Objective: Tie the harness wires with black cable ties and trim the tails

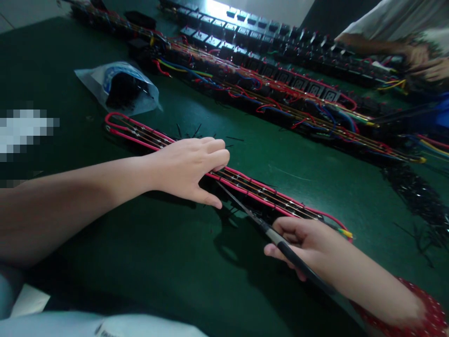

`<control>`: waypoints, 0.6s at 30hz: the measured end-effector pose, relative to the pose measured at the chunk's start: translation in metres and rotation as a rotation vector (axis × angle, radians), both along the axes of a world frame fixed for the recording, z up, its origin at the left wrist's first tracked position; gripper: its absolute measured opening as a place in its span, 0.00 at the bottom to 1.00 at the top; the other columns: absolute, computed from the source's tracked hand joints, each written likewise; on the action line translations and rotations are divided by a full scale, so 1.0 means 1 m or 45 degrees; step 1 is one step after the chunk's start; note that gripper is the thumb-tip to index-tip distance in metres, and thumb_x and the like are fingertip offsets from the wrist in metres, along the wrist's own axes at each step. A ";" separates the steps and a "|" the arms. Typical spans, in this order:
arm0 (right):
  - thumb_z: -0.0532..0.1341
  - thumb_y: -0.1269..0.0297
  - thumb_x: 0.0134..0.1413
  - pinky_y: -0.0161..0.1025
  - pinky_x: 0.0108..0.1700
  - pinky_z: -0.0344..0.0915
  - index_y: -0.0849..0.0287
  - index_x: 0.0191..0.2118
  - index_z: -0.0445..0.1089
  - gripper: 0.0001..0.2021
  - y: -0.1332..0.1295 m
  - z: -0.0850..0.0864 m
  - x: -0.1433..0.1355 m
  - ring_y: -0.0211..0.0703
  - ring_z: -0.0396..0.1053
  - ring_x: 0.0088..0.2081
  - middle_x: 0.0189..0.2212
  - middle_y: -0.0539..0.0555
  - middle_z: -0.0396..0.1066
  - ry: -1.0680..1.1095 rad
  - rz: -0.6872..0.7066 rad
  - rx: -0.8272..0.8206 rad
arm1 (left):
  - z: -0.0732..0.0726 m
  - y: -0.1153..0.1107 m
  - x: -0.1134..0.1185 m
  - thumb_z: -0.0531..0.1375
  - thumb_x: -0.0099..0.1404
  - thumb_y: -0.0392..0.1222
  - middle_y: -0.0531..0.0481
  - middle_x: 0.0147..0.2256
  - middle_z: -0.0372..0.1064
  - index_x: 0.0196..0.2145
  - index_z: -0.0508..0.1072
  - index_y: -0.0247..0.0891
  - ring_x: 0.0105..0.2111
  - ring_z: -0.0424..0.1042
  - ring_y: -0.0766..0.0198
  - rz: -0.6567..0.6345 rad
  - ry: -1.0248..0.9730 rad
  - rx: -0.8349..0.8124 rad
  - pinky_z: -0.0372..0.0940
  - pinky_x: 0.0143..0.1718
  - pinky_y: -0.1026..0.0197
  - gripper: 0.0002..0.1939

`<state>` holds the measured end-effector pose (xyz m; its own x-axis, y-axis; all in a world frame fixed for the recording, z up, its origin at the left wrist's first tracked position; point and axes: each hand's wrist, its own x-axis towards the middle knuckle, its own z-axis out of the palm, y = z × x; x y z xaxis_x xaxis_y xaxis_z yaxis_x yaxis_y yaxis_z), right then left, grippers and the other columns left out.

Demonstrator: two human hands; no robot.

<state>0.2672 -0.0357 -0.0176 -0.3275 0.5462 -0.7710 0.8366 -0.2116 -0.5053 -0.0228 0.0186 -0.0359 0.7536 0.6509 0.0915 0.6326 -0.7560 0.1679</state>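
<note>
A long black strip edged with red wire (261, 191) lies slantwise on the green table. My left hand (192, 168) is over its middle, palm down, fingers curled over the far edge and the thumb apart on the near side. My right hand (298, 238) is wrapped round the dark handles of long-bladed scissors (268, 231). The blades point up and left, and their tip is at the strip's near edge, close beside my left hand. Thin black cut pieces (187, 131) lie just beyond the strip. A yellow-green wire end (345, 232) shows at its right end.
An open plastic bag (126, 89) with black ties stands at the upper left. Several long wired strips (273, 100) run across the back. Black clippings (421, 201) are heaped at the right. Another person's hands (424, 63) are at the upper right, beside the strips.
</note>
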 end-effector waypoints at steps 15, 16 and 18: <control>0.66 0.38 0.47 0.34 0.20 0.59 0.57 0.30 0.66 0.24 0.000 -0.005 0.005 0.37 0.64 0.20 0.21 0.49 0.67 0.025 -0.013 -0.024 | 0.022 -0.029 0.015 0.57 0.69 0.60 0.42 0.46 0.70 0.43 0.75 0.34 0.47 0.71 0.49 0.072 0.376 0.209 0.64 0.47 0.50 0.23; 0.66 0.39 0.47 0.33 0.20 0.59 0.57 0.30 0.66 0.24 0.000 -0.006 0.006 0.37 0.64 0.20 0.22 0.49 0.67 0.025 -0.005 -0.023 | 0.025 -0.033 0.016 0.57 0.69 0.59 0.40 0.46 0.70 0.43 0.75 0.34 0.47 0.71 0.48 0.102 0.392 0.233 0.64 0.46 0.50 0.23; 0.66 0.40 0.49 0.33 0.21 0.61 0.57 0.30 0.67 0.22 -0.001 -0.008 0.008 0.37 0.65 0.21 0.22 0.49 0.69 0.025 0.014 -0.023 | 0.031 -0.041 0.019 0.56 0.70 0.58 0.40 0.43 0.72 0.40 0.76 0.34 0.44 0.72 0.47 0.172 0.418 0.237 0.65 0.42 0.50 0.22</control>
<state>0.2748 -0.0365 -0.0254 -0.3483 0.5286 -0.7741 0.8288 -0.2121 -0.5178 -0.0040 -0.0220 -0.0052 0.6712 0.7411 -0.0139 0.7256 -0.6608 -0.1917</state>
